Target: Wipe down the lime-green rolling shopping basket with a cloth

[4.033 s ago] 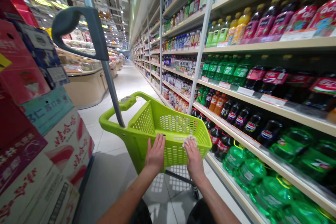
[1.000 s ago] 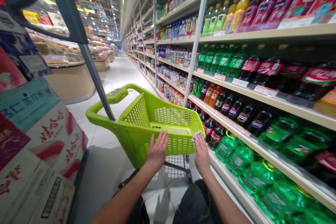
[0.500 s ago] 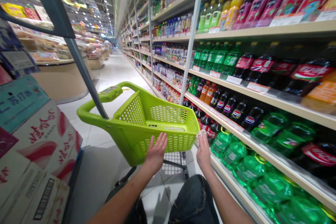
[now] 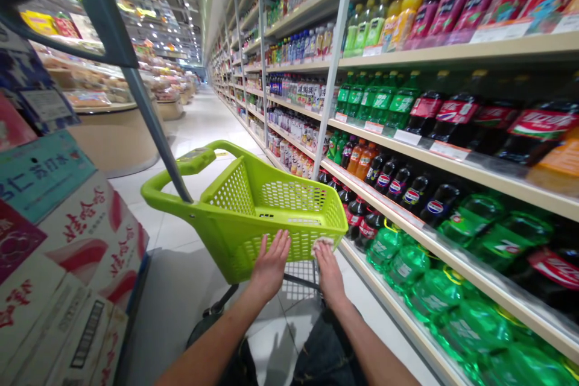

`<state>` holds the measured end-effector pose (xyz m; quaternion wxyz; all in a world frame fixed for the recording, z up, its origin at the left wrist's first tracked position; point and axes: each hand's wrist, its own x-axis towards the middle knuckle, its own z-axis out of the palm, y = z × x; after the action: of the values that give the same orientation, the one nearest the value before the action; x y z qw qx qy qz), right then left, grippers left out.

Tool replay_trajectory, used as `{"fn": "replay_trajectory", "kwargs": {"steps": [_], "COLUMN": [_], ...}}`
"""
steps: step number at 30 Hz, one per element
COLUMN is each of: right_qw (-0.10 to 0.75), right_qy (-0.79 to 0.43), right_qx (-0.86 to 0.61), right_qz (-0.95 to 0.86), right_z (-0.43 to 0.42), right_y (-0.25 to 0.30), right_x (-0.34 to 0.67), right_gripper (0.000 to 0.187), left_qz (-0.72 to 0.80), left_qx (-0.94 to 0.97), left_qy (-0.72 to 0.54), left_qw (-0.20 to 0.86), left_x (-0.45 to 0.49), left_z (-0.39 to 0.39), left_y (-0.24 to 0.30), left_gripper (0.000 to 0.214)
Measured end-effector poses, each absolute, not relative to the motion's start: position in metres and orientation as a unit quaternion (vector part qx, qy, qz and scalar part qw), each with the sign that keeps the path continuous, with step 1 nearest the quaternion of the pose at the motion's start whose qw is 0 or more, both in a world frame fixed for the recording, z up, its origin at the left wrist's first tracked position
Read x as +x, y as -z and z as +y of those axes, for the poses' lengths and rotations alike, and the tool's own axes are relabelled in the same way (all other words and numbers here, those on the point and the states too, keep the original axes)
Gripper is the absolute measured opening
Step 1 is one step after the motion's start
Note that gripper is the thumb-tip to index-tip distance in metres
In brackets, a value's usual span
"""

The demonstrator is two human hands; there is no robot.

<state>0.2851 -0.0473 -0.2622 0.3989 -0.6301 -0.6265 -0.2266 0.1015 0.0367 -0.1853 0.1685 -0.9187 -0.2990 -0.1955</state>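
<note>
A green plastic shopping cart (image 4: 217, 241) with perforated walls stands in front of me, side on. My left hand (image 4: 271, 262) lies flat against its near wall, fingers stretched out and holding nothing. Toward the cart's right end, my right hand (image 4: 330, 271) presses a crumpled whitish cloth (image 4: 322, 245) against the same perforated wall. The fingers cover most of the cloth. Inside, the basket's visible floor bears no goods.
Shelves of drink bottles (image 4: 452, 108) run along the right, with large green bottles (image 4: 434, 289) at the bottom. Stacked cartons (image 4: 94, 235) stand at the left, beside a grey metal pole (image 4: 149, 114). A display counter (image 4: 113, 139) is farther back along the tiled aisle (image 4: 199, 114).
My right hand has moved left with the cloth, from the cart's right corner onto its near wall. My left hand stays against the wall. The view has shifted slightly.
</note>
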Motion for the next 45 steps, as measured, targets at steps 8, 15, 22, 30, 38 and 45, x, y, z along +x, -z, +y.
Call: {"fn": "replay_trajectory", "kwargs": {"steps": [8, 15, 22, 30, 38, 45], "right_qw": [0.393, 0.342, 0.361, 0.327, 0.3, 0.352], "right_qy": [0.247, 0.229, 0.224, 0.185, 0.179, 0.186], "right_qx": [-0.619, -0.607, -0.611, -0.597, -0.58, -0.544], "right_qz": [-0.633, -0.68, -0.668, -0.709, -0.736, -0.739], "right_z": [-0.037, -0.033, -0.016, -0.014, 0.004, 0.017], "right_y": [0.23, 0.257, 0.228, 0.236, 0.243, 0.203], "right_x": [0.27, 0.249, 0.239, 0.218, 0.202, 0.181], "right_gripper": [0.058, 0.055, 0.055, 0.056, 0.06, 0.055], "left_qz": [-0.327, -0.334, -0.363, -0.381, -0.409, -0.424], "left_qx": [-0.907, -0.904, -0.897, -0.886, -0.874, -0.866], "left_qy": [0.212, 0.217, 0.21, 0.214, 0.212, 0.217], "left_qw": [0.16, 0.155, 0.139, 0.156, 0.157, 0.153], "left_x": [0.084, 0.075, 0.063, 0.044, 0.026, 0.011], "left_z": [0.046, 0.046, 0.049, 0.053, 0.056, 0.058], "left_y": [0.191, 0.194, 0.182, 0.188, 0.185, 0.182], "left_gripper": [0.057, 0.056, 0.057, 0.058, 0.056, 0.055]}}
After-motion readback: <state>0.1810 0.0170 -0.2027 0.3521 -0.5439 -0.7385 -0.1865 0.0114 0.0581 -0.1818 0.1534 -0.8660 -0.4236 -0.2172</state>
